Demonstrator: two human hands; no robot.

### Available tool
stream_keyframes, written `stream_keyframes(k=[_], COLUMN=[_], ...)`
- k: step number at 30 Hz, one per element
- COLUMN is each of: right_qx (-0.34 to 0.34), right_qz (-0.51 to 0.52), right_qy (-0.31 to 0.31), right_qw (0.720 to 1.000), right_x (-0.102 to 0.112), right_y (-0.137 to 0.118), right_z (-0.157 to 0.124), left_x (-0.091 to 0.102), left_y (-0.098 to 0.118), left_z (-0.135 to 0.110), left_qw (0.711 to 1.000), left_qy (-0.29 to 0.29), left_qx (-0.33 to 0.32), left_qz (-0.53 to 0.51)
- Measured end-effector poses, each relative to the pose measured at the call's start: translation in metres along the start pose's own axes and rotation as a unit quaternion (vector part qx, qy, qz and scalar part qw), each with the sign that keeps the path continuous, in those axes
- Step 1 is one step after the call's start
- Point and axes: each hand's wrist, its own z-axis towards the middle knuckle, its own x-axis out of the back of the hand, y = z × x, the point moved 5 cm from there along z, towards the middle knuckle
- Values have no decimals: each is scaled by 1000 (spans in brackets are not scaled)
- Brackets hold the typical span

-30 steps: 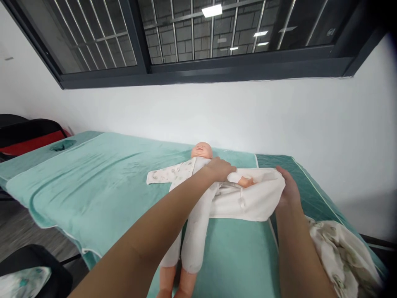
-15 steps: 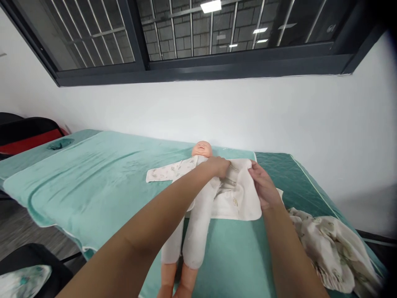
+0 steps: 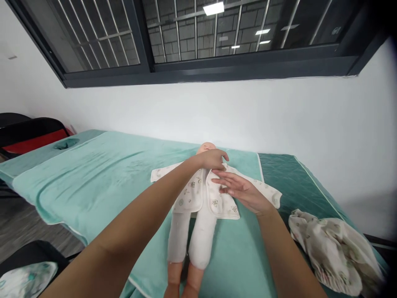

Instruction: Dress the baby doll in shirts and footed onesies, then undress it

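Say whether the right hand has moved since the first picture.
Yes, leftward: the right hand was right of the light towel's right edge; now it is left of that edge, over the jacket.

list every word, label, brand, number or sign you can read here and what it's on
No text can be read.
Mark on the window, upper right: too small and blurred.
White jacket: small printed motifs, no legible letters.
Crumpled cloth: blurred pattern, nothing legible.
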Motion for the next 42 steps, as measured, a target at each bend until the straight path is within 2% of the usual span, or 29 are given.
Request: stream_keyframes(k=[2,5,7,10,12,14,18,20,22,24,26,30,33,36,38,40,42], right_qx=[15,33,42,66,66,66,103,103,98,100,104,114,109,64,16,-22,-33], right_qz=[1,-12,-48,-110,-142,-193,-338,-373,-383,-388,-398,-434,-491,-549,-571,-579,-578], right_qy=[33,90,135,227,260,260,195,160,150,164,198,306,368,415,425,427,433], right_qw=[999,995,989,965,953,944,915,908,906,901,890,839,782,723,703,694,691], right_x=[3,14,22,35,39,37,13,-3,-20,-35,-49,-66,-75,-76,-73,-68,-64], right_y=[-1,3,7,14,18,21,23,30,38,44,47,45,46,53,59,64,65], right_z=[0,0,0,1,2,5,9,7,1,-8,-21,-55,-77,-90,-90,-86,-81], left_x=[7,17,17,8,-1,-12,-47,-73,-100,-121,-134,-141,-141,-141,-141,-141,-139], left_y=[0,-9,-17,-25,-28,-35,-66,-84,-96,-99,-96,-90,-91,-93,-92,-91,-88], left_z=[-2,-7,-12,-27,-48,-77,-150,-181,-205,-222,-231,-233,-232,-231,-231,-230,-229], left_qw=[997,981,969,952,937,923,894,892,895,894,899,916,926,930,932,933,930], left_qy=[66,178,214,267,319,372,435,422,400,399,400,384,367,358,350,348,350], left_qx=[4,59,100,124,114,88,89,116,126,121,100,78,75,79,86,98,111], left_qz=[31,57,67,89,89,55,-62,-113,-153,-162,-149,-87,-53,-32,-17,-2,12])
